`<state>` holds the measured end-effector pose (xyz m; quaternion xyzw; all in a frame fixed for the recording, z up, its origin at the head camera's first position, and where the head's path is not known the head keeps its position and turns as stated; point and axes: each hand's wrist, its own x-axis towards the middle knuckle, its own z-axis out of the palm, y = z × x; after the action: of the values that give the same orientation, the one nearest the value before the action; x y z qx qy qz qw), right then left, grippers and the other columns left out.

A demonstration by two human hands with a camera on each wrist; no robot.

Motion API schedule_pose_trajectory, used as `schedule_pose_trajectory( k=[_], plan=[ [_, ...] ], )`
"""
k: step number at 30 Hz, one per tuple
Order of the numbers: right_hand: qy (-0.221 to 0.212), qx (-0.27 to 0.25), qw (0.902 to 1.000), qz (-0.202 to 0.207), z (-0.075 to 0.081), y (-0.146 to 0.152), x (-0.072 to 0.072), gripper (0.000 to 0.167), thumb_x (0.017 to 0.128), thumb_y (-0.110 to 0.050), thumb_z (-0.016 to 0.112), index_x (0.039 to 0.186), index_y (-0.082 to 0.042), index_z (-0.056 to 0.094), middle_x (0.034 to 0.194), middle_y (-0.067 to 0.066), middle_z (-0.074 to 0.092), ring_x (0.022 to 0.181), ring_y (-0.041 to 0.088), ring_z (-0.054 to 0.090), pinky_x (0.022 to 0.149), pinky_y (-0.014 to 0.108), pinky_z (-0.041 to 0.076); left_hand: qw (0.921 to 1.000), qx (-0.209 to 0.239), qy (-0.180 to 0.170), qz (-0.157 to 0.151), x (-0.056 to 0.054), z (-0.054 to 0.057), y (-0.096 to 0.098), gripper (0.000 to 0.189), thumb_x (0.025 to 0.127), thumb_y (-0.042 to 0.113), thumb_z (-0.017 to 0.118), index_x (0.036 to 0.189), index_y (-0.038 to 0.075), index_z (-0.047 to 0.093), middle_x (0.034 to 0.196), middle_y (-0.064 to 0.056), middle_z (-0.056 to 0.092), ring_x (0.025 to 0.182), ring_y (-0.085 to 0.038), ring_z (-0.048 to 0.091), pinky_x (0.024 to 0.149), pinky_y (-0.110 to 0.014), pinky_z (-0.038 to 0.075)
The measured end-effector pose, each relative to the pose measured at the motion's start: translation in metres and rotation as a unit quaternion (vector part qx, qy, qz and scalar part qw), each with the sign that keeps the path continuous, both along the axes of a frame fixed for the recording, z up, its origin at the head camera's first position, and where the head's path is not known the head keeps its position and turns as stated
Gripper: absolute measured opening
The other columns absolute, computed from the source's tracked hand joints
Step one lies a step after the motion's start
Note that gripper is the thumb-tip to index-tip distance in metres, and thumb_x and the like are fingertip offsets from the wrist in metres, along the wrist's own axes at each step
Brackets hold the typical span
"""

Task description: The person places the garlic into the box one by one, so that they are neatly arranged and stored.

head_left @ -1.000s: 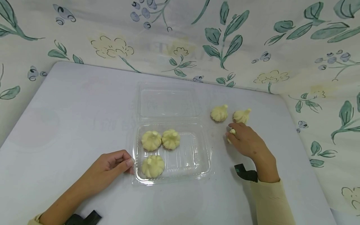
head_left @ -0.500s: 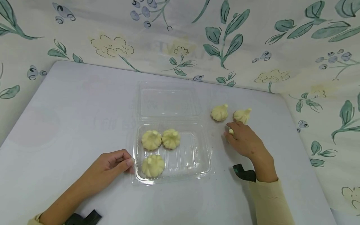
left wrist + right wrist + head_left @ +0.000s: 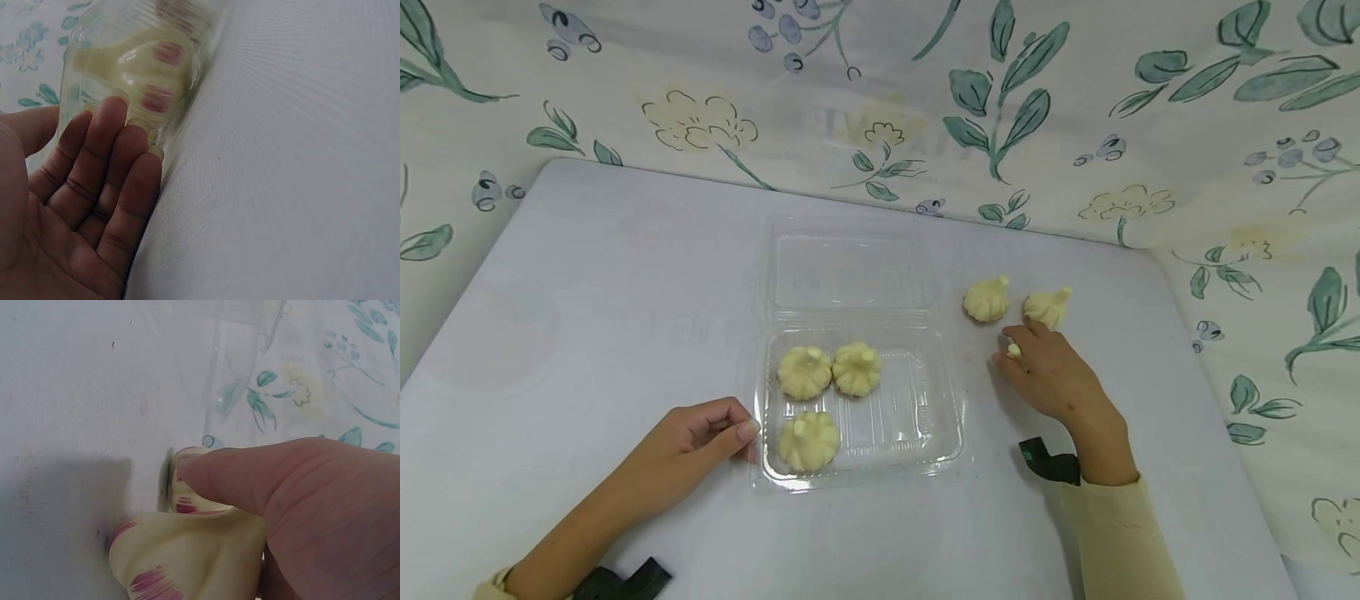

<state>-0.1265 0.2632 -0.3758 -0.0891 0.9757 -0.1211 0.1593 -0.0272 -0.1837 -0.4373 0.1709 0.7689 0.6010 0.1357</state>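
My left hand [image 3: 696,446] is at the left edge of an open clear plastic container [image 3: 898,467], thumb over the rim and fingers against its outer wall. Through that wall, the left wrist view shows a garlic bulb [image 3: 134,69] with purple-red marks. Inside the container sit three pale garlic bulbs, two at the back and one at the front left [image 3: 808,442]. On the right, my right hand [image 3: 1060,379] grips another garlic bulb [image 3: 187,556], mostly hidden from the head camera except its stem tip. Just beyond those fingers lie two more bulbs, one left [image 3: 986,300] and one right [image 3: 1047,308].
The container's clear lid [image 3: 850,271] lies folded back flat behind it. Everything rests on a white table [image 3: 610,292], and a floral-print cloth [image 3: 820,100] hangs along its back and right edges. Black straps with camera mounts [image 3: 1048,464] are at both wrists.
My right hand has shifted slightly left, still around its garlic bulb, with more of the bulb now covered. The left hand and the container stay where they were.
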Motion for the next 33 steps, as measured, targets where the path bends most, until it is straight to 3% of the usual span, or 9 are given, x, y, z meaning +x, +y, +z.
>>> schedule_pose_trajectory(
  k=[18, 22, 29, 33],
  plan=[
    [-0.021, -0.011, 0.9996, -0.014, 0.004, 0.003, 0.001, 0.052, 0.101, -0.026, 0.060, 0.146, 0.000, 0.052, 0.161, 0.030, 0.033, 0.144, 0.051, 0.037, 0.113, 0.066, 0.035, 1.0000, -0.007, 0.002, 0.002, 0.000, 0.001, 0.000, 0.019, 0.108, 0.012, 0.059, 0.091, 0.018, 0.067, 0.085, 0.005, 0.070, 0.082, -0.017, 0.069, 0.079, -0.027, 0.057],
    [-0.027, -0.023, 0.9992, -0.016, 0.005, 0.002, 0.001, 0.050, 0.099, -0.024, 0.066, 0.141, 0.000, 0.055, 0.160, 0.029, 0.036, 0.142, 0.049, 0.043, 0.109, 0.065, 0.040, 1.0000, -0.008, 0.002, 0.003, 0.000, 0.002, 0.000, 0.019, 0.108, 0.012, 0.059, 0.092, 0.017, 0.067, 0.085, 0.005, 0.070, 0.082, -0.017, 0.069, 0.079, -0.027, 0.057],
    [-0.033, -0.029, 0.9987, -0.024, 0.008, 0.003, 0.002, 0.052, 0.098, -0.026, 0.069, 0.140, 0.002, 0.056, 0.158, 0.029, 0.041, 0.143, 0.049, 0.041, 0.111, 0.064, 0.039, 0.9999, -0.010, -0.001, 0.004, 0.000, 0.001, 0.000, 0.018, 0.108, 0.012, 0.059, 0.092, 0.017, 0.067, 0.085, 0.005, 0.070, 0.082, -0.017, 0.069, 0.079, -0.028, 0.057],
    [-0.028, -0.038, 0.9986, -0.022, 0.012, 0.002, 0.003, 0.054, 0.099, -0.030, 0.070, 0.141, 0.001, 0.056, 0.151, 0.027, 0.051, 0.136, 0.046, 0.050, 0.108, 0.063, 0.042, 0.9999, -0.012, -0.003, 0.006, 0.000, 0.001, 0.000, 0.018, 0.108, 0.013, 0.059, 0.092, 0.017, 0.067, 0.085, 0.005, 0.070, 0.082, -0.017, 0.069, 0.079, -0.028, 0.057]
  ],
)
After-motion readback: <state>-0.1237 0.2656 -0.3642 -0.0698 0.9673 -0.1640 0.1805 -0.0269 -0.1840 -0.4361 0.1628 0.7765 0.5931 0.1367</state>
